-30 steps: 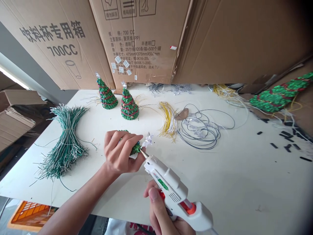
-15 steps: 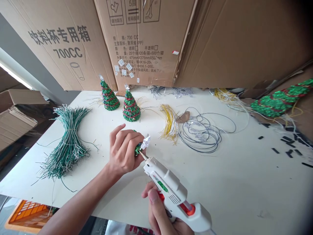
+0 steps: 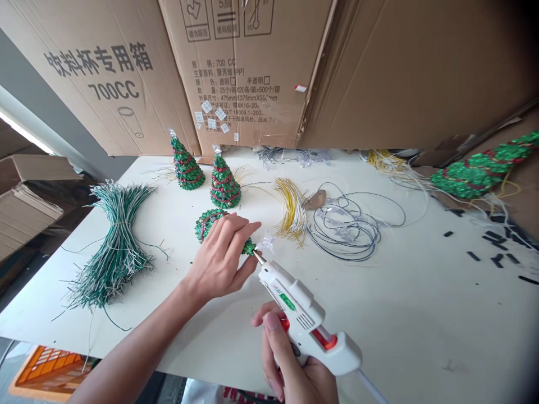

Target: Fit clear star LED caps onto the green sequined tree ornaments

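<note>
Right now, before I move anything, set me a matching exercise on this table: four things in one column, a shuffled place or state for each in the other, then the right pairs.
Things:
1. left hand
2. right hand
3. green-and-white wire bundle
4. yellow-and-white wire bundle

Places or states:
A. grips a white hot glue gun
B. lies at the left of the white table, cinched at its middle
C. lies between a standing tinsel tree and a dark wire coil
D. holds a small green tinsel tree

Pairs: 1-D, 2-A, 3-B, 4-C.
</note>
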